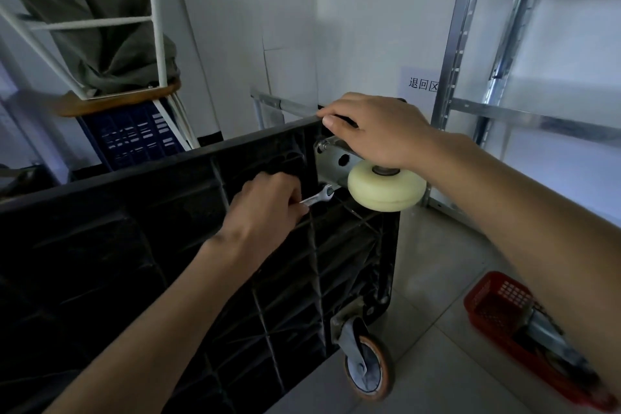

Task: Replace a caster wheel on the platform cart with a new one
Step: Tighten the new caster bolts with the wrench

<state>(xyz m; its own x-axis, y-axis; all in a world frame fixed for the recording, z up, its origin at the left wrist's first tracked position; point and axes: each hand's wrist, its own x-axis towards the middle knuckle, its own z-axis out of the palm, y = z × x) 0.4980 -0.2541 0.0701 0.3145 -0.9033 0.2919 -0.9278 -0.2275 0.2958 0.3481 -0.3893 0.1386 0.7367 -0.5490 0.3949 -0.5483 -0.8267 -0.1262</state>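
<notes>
The black platform cart [168,245] stands on its side, ribbed underside facing me. At its upper right corner sits a cream caster wheel [386,190] on a metal bracket [331,161]. My right hand [376,131] rests over the cart's top edge and the bracket, fingers curled around them. My left hand [265,208] is closed on a small silver wrench [319,196], whose open end sits at a bolt just left of the cream wheel. An older grey caster with an orange tread [368,368] hangs at the cart's lower right corner.
A red plastic basket [497,309] with tools lies on the tiled floor at right, partly behind my right forearm. A metal shelving rack [504,77] stands at the right wall. A blue crate [134,134] and a white rack [154,10] are behind the cart at left.
</notes>
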